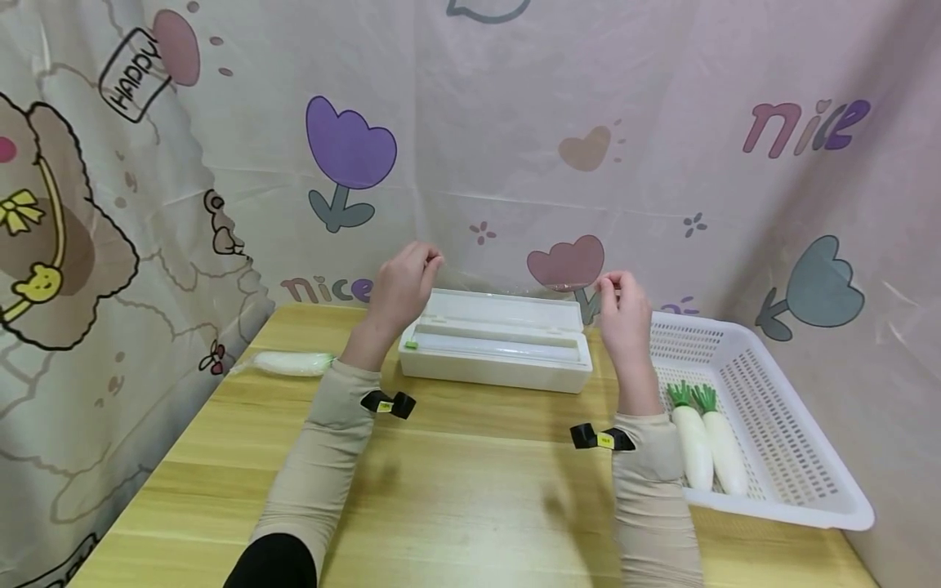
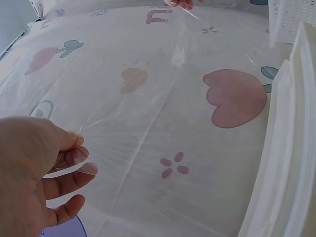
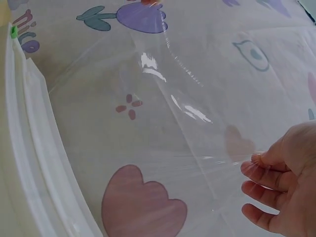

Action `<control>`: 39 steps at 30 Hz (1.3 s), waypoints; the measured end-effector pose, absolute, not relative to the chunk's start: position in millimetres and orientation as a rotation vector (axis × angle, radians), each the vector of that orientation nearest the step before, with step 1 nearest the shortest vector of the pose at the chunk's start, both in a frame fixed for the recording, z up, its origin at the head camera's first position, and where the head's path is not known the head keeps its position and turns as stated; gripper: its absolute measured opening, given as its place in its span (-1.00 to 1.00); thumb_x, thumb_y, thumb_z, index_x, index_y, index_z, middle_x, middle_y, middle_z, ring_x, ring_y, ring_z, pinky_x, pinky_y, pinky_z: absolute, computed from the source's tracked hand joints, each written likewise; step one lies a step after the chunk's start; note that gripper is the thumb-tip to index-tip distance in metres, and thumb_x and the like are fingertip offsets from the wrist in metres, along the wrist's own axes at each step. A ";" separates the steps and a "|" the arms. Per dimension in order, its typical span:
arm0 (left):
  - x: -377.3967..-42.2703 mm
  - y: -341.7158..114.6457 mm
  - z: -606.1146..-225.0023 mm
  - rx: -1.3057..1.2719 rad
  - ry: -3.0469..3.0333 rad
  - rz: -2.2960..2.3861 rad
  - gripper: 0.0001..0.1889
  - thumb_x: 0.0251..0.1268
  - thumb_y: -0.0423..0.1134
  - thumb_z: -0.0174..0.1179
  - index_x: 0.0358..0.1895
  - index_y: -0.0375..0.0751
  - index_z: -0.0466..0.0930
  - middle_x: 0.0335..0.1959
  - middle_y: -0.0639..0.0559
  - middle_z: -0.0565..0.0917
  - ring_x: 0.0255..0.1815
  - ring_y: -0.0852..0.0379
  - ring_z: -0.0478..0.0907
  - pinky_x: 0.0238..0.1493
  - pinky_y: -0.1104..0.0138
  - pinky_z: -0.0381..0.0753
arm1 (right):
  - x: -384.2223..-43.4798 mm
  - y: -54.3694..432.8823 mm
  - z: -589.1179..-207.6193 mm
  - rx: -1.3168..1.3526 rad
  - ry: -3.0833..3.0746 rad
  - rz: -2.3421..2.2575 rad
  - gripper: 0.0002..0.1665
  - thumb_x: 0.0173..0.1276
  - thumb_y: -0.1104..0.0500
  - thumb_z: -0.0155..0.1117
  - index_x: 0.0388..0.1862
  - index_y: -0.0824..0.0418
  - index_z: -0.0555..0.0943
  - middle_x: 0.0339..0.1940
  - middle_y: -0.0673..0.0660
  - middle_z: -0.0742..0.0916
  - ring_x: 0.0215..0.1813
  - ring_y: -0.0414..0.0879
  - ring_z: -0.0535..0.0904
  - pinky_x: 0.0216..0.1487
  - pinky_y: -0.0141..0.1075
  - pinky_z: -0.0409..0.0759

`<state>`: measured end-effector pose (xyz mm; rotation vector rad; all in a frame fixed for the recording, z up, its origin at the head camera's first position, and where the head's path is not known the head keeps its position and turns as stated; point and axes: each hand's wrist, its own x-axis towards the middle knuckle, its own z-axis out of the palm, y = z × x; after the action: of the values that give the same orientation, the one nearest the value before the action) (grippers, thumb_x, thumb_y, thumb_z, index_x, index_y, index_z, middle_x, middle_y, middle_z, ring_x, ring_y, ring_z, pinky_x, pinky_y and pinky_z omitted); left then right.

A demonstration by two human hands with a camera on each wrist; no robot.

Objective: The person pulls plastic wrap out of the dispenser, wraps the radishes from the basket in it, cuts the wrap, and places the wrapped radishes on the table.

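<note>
A clear sheet of plastic wrap point(image 3: 182, 106) stretches between my two hands, its glossy surface showing best in the right wrist view. My left hand point(image 1: 405, 286) pinches one corner between thumb and forefinger, above the left end of the wrap box. Opposite it, my right hand point(image 1: 623, 314) pinches the other corner, just past the box's right end. The white wrap box point(image 1: 492, 371) lies on the table below the sheet with its lid point(image 1: 507, 308) raised at the back. A roll of wrap point(image 1: 492, 347) shows inside, and a small green piece point(image 1: 412, 345) sits at its left end.
Left of the box, a wrapped white radish point(image 1: 290, 363) lies on the wooden table point(image 1: 470, 490). At right stands a white perforated basket point(image 1: 794, 433) holding two white radishes point(image 1: 693, 447) with green tops. A printed curtain point(image 1: 470, 122) hangs behind the table and along its left side.
</note>
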<state>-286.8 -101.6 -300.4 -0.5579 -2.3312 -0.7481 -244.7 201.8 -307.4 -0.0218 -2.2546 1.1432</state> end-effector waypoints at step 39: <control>-162.5 -144.1 -372.9 -1.164 -2.073 -0.851 -0.96 0.36 -0.40 0.11 -0.23 -0.26 0.56 -0.27 0.03 0.64 -0.18 0.13 0.56 -0.08 0.32 0.57 | -128.9 252.6 -378.9 0.843 -2.058 0.803 -0.86 0.38 0.33 0.15 -0.21 0.37 0.64 -0.22 0.21 0.72 0.10 -0.32 0.54 0.29 -0.59 0.38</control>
<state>-162.5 -144.1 -372.9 -1.1644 -2.0733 -0.8508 -128.9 252.6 -378.9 0.8432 -2.0575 0.8031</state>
